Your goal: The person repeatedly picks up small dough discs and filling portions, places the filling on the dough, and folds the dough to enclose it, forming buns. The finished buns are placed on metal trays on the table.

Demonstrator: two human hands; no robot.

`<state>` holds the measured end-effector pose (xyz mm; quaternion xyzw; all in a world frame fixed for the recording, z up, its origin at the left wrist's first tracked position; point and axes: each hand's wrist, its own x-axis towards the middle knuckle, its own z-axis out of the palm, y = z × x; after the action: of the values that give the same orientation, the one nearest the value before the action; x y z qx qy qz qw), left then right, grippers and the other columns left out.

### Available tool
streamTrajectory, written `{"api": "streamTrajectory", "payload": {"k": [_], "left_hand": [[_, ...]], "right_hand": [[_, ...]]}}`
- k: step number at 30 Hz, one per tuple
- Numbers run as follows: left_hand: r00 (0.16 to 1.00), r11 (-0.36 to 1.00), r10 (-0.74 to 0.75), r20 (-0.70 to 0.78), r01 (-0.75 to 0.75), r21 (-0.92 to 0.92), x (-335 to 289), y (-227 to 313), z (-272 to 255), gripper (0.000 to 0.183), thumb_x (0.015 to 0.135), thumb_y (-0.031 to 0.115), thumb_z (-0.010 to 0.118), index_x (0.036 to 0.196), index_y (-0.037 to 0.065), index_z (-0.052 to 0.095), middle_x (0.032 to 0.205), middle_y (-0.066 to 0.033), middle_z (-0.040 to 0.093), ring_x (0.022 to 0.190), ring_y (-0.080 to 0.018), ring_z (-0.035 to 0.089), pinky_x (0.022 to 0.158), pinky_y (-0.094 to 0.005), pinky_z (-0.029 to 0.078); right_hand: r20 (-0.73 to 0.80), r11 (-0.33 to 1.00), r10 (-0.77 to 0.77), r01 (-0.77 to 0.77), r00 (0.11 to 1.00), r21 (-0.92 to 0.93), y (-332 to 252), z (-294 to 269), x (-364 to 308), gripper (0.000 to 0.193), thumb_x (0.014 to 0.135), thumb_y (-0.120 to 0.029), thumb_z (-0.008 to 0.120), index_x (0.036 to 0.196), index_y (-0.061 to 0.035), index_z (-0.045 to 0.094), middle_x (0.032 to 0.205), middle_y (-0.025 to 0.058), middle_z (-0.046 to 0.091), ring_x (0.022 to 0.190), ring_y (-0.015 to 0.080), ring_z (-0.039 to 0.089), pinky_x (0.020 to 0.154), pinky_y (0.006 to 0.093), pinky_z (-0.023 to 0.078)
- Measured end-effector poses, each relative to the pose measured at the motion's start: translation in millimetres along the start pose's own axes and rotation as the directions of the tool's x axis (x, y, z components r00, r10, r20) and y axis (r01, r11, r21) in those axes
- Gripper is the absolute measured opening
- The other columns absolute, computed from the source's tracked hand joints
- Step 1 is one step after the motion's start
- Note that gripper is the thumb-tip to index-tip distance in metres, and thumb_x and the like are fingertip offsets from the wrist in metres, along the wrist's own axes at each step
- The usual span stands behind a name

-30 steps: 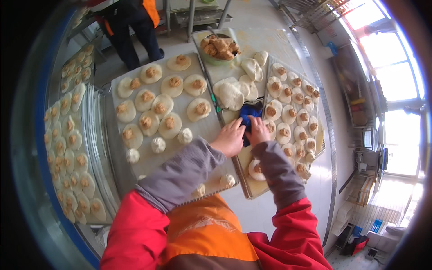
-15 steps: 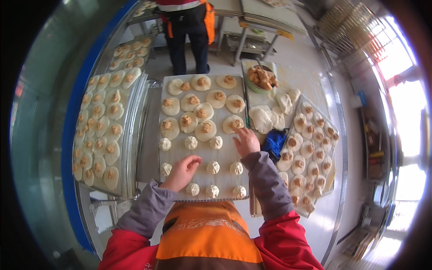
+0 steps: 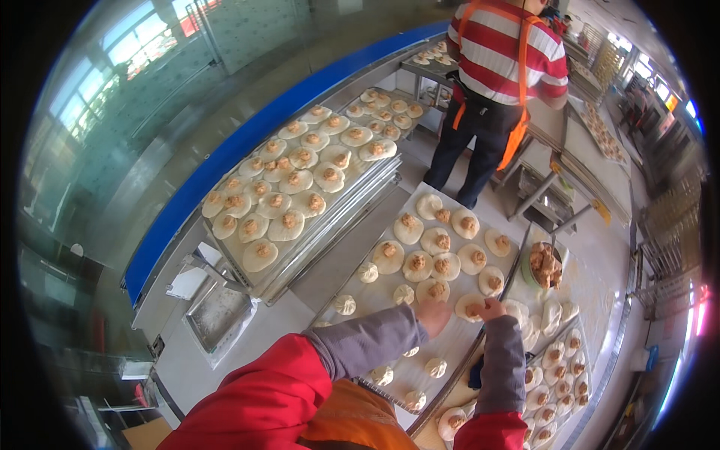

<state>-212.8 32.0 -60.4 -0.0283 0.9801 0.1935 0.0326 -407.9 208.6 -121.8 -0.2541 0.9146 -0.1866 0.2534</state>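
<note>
A long tray [image 3: 352,279] holds flat round dough wrappers topped with brown filling, and several pleated buns [image 3: 403,294] toward its near end. My right hand [image 3: 492,310] is closed at the right edge of a filled dough wrapper [image 3: 468,306], fingertips pinching its rim. Beside it, on the left, my left hand [image 3: 433,319] hovers at the near edge of another filled wrapper [image 3: 433,290]. Its fingers are smeared and partly hidden, so their grip is unclear. My left forearm covers some of the buns.
Left of me, stacked trays [image 3: 330,234] carry more filled wrappers along a blue-edged counter [image 3: 202,187]. To the right stand a bowl of filling [image 3: 545,264], plain dough pieces [image 3: 551,315] and another filled tray [image 3: 555,379]. A person in a striped top [image 3: 502,56] stands beyond my tray.
My view has swung left and tilted up, so the tray appears turned. My left hand has moved away from me, up beside the right hand. The right hand has closed on a wrapper's edge.
</note>
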Motion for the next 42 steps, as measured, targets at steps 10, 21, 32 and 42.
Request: {"api": "streamTrajectory", "payload": {"k": [10, 21, 32, 42], "left_hand": [[0.974, 0.982, 0.177, -0.144, -0.166, 0.085, -40, -8, 35, 0.059, 0.084, 0.022, 0.069, 0.138, 0.007, 0.052, 0.132, -0.0117, 0.054, 0.118, -0.0271, 0.054, 0.096, -0.0371, 0.047], [0.967, -0.734, 0.104, 0.233, 0.233, -0.638, -99, 20, -60, 0.06, 0.103, 0.055, 0.045, 0.137, 0.006, 0.05, 0.128, -0.0077, 0.061, 0.119, -0.0207, 0.059, 0.106, -0.04, 0.048], [0.934, -0.105, -0.119, 0.336, 0.324, -0.94, -191, -62, -110, 0.043, 0.089, 0.01, 0.074, 0.126, 0.003, 0.052, 0.109, -0.0066, 0.062, 0.089, -0.0118, 0.065, 0.067, -0.0266, 0.059], [0.86, -0.133, -0.069, 0.506, 0.495, -0.859, -213, -95, -124, 0.04, 0.095, 0.015, 0.068, 0.129, 0.003, 0.051, 0.11, -0.008, 0.062, 0.093, -0.0145, 0.066, 0.068, -0.0273, 0.059]], "right_hand": [[-0.259, 0.774, 0.031, 0.141, 0.965, 0.618, -25, 22, -44, 0.045, 0.081, -0.02, 0.076, 0.117, -0.0011, 0.056, 0.1, 0.0123, 0.069, 0.084, 0.028, 0.069, 0.076, 0.0365, 0.057], [0.033, 0.618, -0.184, 0.089, 0.982, 0.781, -159, -5, -165, 0.031, 0.101, -0.011, 0.056, 0.127, 0.0038, 0.06, 0.115, 0.0101, 0.067, 0.103, 0.016, 0.062, 0.093, 0.0288, 0.049], [-0.204, 0.778, 0.02, 0.113, 0.979, 0.618, -279, 59, -228, 0.02, 0.091, -0.004, 0.067, 0.109, 0.0018, 0.07, 0.096, 0.0085, 0.072, 0.083, 0.0127, 0.067, 0.07, 0.0286, 0.054], [-0.393, 0.864, -0.055, 0.241, 0.918, 0.441, -312, 88, -248, 0.019, 0.086, -0.001, 0.07, 0.105, -0.0008, 0.067, 0.088, 0.0091, 0.067, 0.077, 0.0159, 0.065, 0.068, 0.03, 0.053]]}}
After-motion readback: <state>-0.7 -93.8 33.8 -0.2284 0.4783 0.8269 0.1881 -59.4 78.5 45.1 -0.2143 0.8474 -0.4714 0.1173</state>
